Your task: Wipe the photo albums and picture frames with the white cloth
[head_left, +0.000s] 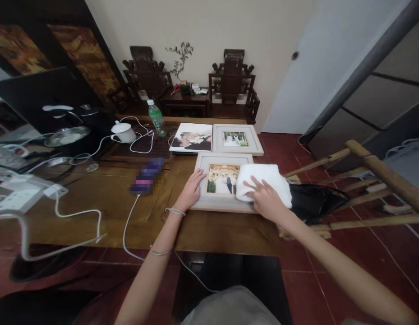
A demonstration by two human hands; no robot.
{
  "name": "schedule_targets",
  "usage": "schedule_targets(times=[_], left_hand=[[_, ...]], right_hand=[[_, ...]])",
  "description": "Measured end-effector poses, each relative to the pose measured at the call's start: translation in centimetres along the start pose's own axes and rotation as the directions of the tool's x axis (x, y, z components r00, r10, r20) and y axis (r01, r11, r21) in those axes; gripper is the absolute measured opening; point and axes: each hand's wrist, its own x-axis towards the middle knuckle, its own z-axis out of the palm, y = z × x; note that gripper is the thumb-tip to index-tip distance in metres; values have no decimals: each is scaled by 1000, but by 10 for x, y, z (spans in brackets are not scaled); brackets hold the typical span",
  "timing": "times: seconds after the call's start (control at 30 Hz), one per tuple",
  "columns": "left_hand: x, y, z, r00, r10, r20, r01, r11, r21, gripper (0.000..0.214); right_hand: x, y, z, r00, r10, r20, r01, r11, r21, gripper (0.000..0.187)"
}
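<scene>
- Two pale picture frames on the table [104, 194]: a near frame [223, 159] by its front edge and a far frame [237, 139] by its back edge.
- One frameless print [191, 137], at the table's back edge.
- One white cloth [266, 174], at the table's front right.
- Two hands over the table: left hand [192, 189], right hand [268, 203].
- One green bottle [157, 118] and one lidded white cup [123, 132], on the table's far side.
- Two carved dark chairs beyond the table: left chair [146, 74], right chair [233, 76].

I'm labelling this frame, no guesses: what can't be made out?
Head view.
Hidden: right side of the near photo frame, under the white cloth and right hand.
Pixelated: the purple object on the table; part of the far-left print.
Too small: items on the far side table.
</scene>
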Motion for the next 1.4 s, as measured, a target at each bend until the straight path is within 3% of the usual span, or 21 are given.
schedule_targets(times=[0.2,0.3,0.4,0.53,0.67,0.8,0.9,0.97,1.1,1.23,1.4], left_hand=[[1,-2,-2,1000,13,11,-13,1000,8,46],[1,-1,-2,1000,9,5,-9,1000,12,46],[1,0,-1,1000,-7,-7,7,1000,16,46],[0,2,0,1000,-25,-4,25,999,30,47],[-1,2,1,1000,-24,-1,24,999,30,49],[-1,2,1,1000,-16,-3,16,999,32,45],[0,2,1,1000,-15,-11,16,999,29,41],[0,2,1,1000,-11,-12,12,1000,20,39],[-1,2,1,1000,-9,1,9,1000,6,39],[-1,3,0,1000,-13,3,13,1000,6,39],[0,3,-1,1000,-23,9,23,1000,4,39]], right_hand=[[59,38,1,995,85,-58,-84,996,14,53],[70,42,4,993,101,-65,-101,995,-3,54],[58,33,6,998,45,-47,-47,998,-40,51],[15,7,7,1000,-16,-3,16,1000,-14,49],[-24,-23,-3,997,-73,36,68,989,128,53],[-30,-44,-7,977,-205,58,178,935,307,64],[-10,-46,1,963,-267,20,246,911,331,68],[12,-38,7,970,-241,1,231,928,292,70],[65,-8,11,996,-66,-62,72,992,105,71],[104,15,5,984,35,-173,-46,997,-60,68],[111,10,10,996,71,-46,-76,989,-126,54]])
